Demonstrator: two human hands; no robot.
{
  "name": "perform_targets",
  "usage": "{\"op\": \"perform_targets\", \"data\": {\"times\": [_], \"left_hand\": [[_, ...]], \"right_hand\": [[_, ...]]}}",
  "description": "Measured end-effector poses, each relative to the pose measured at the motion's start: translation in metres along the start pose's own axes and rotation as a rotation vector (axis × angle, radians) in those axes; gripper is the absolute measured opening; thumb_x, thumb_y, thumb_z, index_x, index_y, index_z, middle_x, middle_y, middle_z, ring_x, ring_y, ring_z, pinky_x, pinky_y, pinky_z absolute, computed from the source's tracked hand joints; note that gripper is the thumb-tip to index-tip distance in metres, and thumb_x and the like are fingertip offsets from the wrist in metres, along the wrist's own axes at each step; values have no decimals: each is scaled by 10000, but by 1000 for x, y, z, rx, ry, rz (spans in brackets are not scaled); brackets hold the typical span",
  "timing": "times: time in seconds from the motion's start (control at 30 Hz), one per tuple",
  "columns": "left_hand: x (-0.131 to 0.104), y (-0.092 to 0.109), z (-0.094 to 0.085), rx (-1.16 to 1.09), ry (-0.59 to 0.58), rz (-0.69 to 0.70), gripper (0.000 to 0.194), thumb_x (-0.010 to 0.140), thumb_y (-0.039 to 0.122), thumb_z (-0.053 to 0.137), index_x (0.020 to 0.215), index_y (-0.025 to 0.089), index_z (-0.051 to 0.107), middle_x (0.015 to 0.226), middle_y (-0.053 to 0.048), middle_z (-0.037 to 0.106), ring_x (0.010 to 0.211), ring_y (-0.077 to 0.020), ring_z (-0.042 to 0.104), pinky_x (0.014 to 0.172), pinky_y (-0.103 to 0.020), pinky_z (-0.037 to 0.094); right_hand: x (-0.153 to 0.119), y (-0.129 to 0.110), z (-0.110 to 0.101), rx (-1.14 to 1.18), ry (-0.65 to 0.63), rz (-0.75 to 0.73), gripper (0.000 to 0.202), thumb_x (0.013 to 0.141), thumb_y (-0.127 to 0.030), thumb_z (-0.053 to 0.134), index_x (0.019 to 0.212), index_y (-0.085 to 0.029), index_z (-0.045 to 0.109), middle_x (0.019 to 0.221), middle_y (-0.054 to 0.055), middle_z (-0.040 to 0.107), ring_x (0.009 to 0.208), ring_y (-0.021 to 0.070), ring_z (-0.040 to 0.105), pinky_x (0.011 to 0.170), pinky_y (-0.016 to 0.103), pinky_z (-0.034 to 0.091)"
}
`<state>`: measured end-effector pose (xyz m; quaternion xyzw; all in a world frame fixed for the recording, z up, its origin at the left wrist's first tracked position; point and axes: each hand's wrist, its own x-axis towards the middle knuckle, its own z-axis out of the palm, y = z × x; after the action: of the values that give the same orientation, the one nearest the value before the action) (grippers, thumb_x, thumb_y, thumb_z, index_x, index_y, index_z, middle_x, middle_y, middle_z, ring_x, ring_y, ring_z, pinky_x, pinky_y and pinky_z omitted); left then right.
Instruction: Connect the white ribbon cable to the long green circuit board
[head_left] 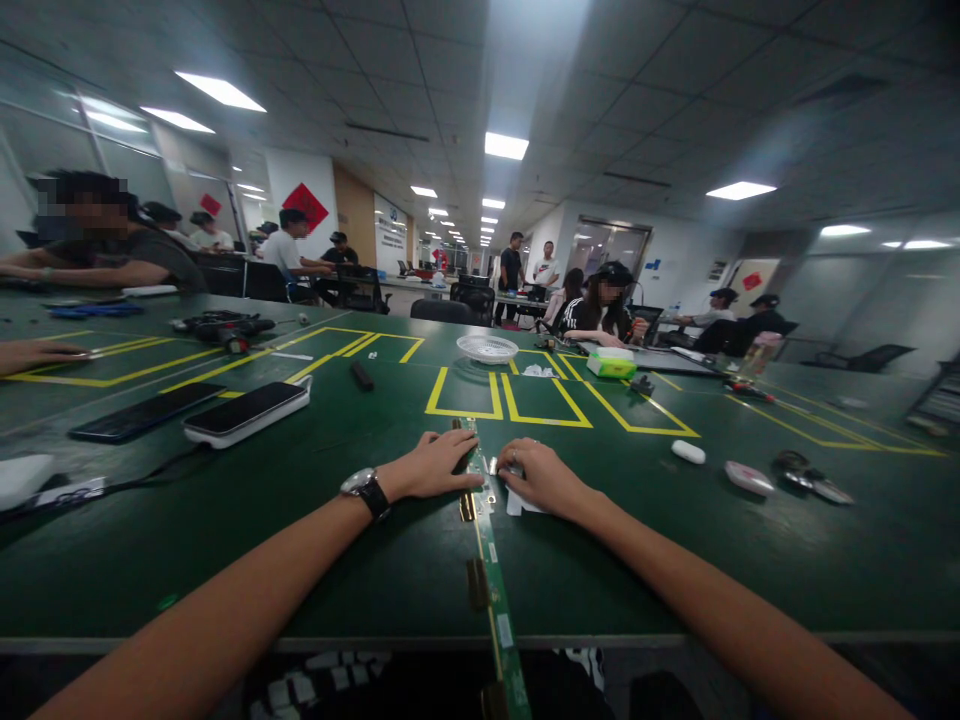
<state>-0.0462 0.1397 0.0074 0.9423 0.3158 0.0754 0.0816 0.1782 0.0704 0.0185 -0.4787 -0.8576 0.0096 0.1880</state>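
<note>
A long, narrow green circuit board [493,575] lies lengthwise in front of me, its near end reaching past the table's edge. Brown-gold flex tabs [477,583] stick out along its left side. My left hand [433,465], with a watch on the wrist, rests over the far part of the board, fingers stretched out and thumb apart. At the board's right edge my right hand [541,472] has curled, closed fingertips by a small pale piece [493,466]; whether they grip it is hard to see. White paper [514,503] lies partly under this hand.
Two phones [247,410] lie on the left of the green table [360,590], near a dark cable. Beyond the board are yellow tape outlines, a white basket [487,349] and a tissue pack [611,362]. A white case [688,452] lies right. A co-worker's hand [45,355] is far left.
</note>
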Motion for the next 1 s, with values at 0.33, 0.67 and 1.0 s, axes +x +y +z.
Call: {"op": "perform_targets", "data": {"times": [0.33, 0.67, 1.0], "left_hand": [[1, 0, -1, -23, -38, 28, 799, 944, 684, 380, 1527, 149, 268, 1595, -159, 220, 1464, -299, 228, 1138, -477, 215], [6, -7, 3, -47, -58, 159, 745, 971, 651, 354, 1537, 180, 243, 1599, -144, 203, 1483, -278, 173, 1146, -455, 206], [5, -5, 6, -50, -41, 140, 743, 969, 652, 362, 1537, 187, 248, 1600, -138, 206, 1482, -277, 178, 1152, -457, 190]], "right_hand": [[1, 7, 7, 13, 42, -54, 129, 860, -129, 617, 921, -179, 720, 990, 69, 711, 950, 210, 627, 879, 333, 467], [1, 13, 5, 144, 68, -114, 124, 872, -167, 640, 932, -199, 743, 947, 49, 736, 926, 186, 657, 871, 306, 473], [2, 13, 8, 180, 95, -52, 91, 835, -165, 683, 877, -208, 752, 913, 32, 747, 892, 178, 667, 852, 290, 473]]}}
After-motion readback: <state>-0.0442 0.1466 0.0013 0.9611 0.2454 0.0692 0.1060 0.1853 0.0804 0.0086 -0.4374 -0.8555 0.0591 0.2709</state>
